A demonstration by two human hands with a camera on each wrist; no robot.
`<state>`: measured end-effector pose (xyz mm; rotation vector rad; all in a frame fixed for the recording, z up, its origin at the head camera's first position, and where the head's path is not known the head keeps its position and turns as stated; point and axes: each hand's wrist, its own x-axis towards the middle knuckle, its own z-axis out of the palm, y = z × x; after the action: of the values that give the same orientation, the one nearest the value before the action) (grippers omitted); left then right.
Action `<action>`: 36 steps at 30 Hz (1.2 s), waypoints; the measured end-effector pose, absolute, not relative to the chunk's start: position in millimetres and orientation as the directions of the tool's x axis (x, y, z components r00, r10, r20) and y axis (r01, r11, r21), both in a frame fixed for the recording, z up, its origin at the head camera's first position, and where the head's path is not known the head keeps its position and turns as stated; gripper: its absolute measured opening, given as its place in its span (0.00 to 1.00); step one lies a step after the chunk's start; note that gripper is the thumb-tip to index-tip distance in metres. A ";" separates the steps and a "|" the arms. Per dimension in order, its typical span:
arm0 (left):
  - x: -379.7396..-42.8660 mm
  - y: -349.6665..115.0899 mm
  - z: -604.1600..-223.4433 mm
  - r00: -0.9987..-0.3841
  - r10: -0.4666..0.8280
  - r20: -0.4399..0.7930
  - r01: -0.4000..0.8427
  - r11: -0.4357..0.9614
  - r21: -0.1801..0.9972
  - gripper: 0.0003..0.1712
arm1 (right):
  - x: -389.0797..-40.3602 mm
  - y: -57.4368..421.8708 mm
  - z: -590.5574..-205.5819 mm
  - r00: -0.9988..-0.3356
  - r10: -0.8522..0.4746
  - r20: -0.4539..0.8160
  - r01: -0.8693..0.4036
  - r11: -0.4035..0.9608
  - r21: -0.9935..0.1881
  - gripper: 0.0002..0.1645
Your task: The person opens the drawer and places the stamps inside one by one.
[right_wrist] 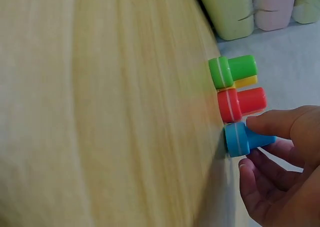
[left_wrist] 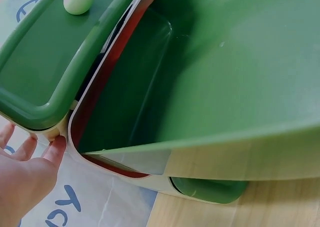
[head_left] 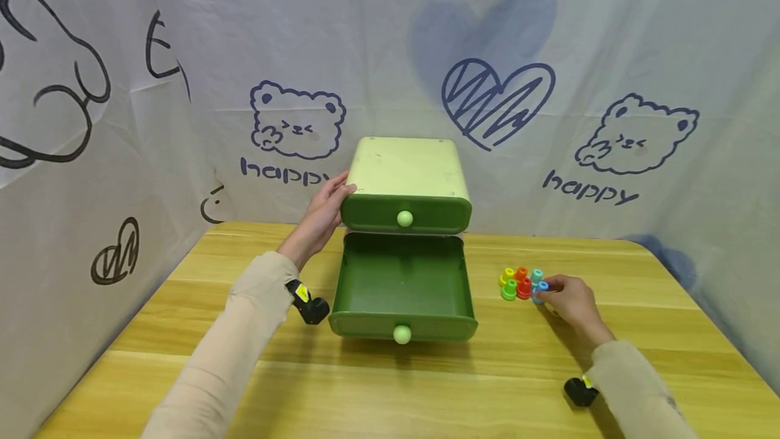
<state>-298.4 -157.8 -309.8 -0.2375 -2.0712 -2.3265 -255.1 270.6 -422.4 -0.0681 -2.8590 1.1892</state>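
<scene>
A small drawer cabinet (head_left: 409, 166) with a cream top and green drawer fronts stands on the table; its lower drawer (head_left: 402, 322) is pulled out, showing a bare green inside. My left hand (head_left: 319, 215) rests against the cabinet's left side beside the closed upper drawer (head_left: 372, 214), fingertips touching the shell. To the right, my right hand (head_left: 573, 302) pinches a blue toy stamp (right_wrist: 237, 139) between thumb and fingers. It stands at the end of a cluster with a red stamp (right_wrist: 243, 105), a green stamp (right_wrist: 232, 71), and yellow, orange and teal ones.
The wooden table (head_left: 487, 385) carries the cabinet and the stamps. A white cloth (head_left: 390, 39) with bear and heart drawings hangs behind and to the sides. The open drawer juts forward between both arms, its round knob (head_left: 402, 335) toward me.
</scene>
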 end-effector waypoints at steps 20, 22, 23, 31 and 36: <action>-299.0 -158.9 -310.8 -0.989 0.077 0.123 0.112 -0.129 0.985 0.39 | -229.7 226.4 -358.3 -0.974 -0.074 0.213 -0.191 0.770 -0.609 0.21; -299.3 -159.0 -311.6 -0.989 0.076 0.123 0.113 -0.128 0.985 0.39 | -225.7 218.2 -354.5 -0.967 -0.105 0.231 -0.227 0.766 -0.602 0.20; -299.3 -159.0 -311.8 -0.989 0.076 0.124 0.114 -0.126 0.985 0.39 | -223.5 214.2 -353.0 -0.963 -0.121 0.240 -0.245 0.763 -0.598 0.20; -300.5 -159.1 -312.2 -0.989 0.081 0.121 0.112 -0.109 0.988 0.39 | -209.4 188.7 -335.7 -0.936 -0.208 0.285 -0.341 0.737 -0.584 0.21; -300.4 -157.9 -309.8 -0.990 0.079 0.114 0.106 -0.103 0.989 0.38 | -209.6 182.7 -322.9 -0.928 -0.255 0.271 -0.368 0.731 -0.574 0.21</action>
<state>-300.4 -157.9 -309.8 -0.2162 -2.0912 -2.3101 -209.6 182.7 -322.9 0.5012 -2.7593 0.9701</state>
